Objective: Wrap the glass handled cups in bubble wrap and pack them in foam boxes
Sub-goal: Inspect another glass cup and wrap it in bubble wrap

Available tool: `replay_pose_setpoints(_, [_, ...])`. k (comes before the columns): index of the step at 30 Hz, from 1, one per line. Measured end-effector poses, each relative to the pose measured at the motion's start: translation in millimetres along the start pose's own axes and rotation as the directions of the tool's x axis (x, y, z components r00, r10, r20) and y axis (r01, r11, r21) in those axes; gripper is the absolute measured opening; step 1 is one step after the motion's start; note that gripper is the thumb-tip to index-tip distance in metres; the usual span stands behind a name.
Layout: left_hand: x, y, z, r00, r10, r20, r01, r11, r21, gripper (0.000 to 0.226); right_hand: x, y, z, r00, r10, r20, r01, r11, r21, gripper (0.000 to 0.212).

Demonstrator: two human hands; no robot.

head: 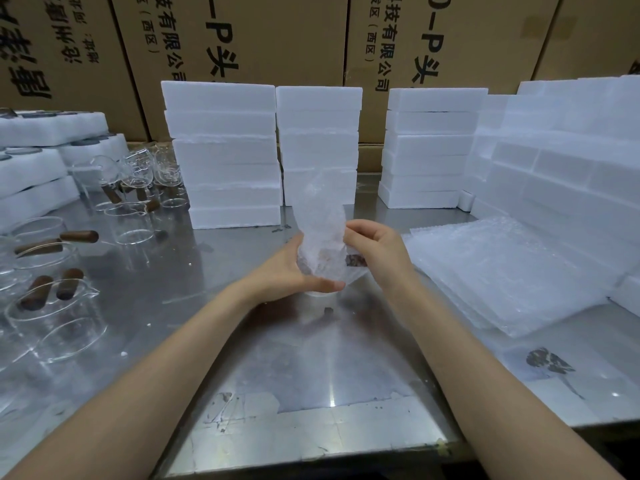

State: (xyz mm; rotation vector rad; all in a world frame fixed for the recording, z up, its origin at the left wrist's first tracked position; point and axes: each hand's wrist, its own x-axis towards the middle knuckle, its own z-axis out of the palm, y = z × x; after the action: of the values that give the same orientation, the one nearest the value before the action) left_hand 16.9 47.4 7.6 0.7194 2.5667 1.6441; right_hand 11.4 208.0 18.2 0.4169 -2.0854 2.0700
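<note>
Cup (in bubble wrap) | both hands clasp it: left, right | foam boxes stacked closed

Two bare forearms reach in from the bottom corners of the head view, and no sleeve, cuff or glove covers them anywhere in the picture. The left hand and the right hand are bare too, with no ring, watch, bracelet or band showing at the wrists or fingers. The fingernails that show look short and unpainted.
</note>
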Motion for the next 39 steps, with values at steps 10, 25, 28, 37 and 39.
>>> replay_pose_setpoints(10, [-3, -2, -4, 0.998, -0.054, 0.019, 0.056, 0.974, -0.221, 0.056, 0, 3, 7, 0.996, -0.054, 0.077, 0.064, 0.989, -0.133, 0.032])
replay_pose_setpoints(25, [4, -9, -6, 0.999, -0.003, 0.034, 0.013, 0.950, -0.310, 0.054, -6, -6, 5, 0.989, -0.094, 0.115, 0.104, 0.991, -0.083, 0.006])
replay_pose_setpoints(28, [6, -9, -6, 0.998, 0.008, 0.062, 0.009, 0.961, -0.276, 0.044, -8, -4, 7, 0.981, -0.121, 0.153, 0.144, 0.979, -0.147, 0.004])
replay_pose_setpoints(37, [10, -8, -3, 0.957, -0.267, -0.112, 0.181, 0.853, -0.489, 0.036, -3, 6, 5, 0.951, -0.248, 0.187, 0.310, 0.730, -0.609, 0.017])
replay_pose_setpoints(39, [12, -6, -3, 0.953, -0.256, -0.163, 0.145, 0.856, -0.496, 0.046, -4, 6, 6, 0.936, -0.263, 0.232, 0.349, 0.628, -0.696, 0.025])
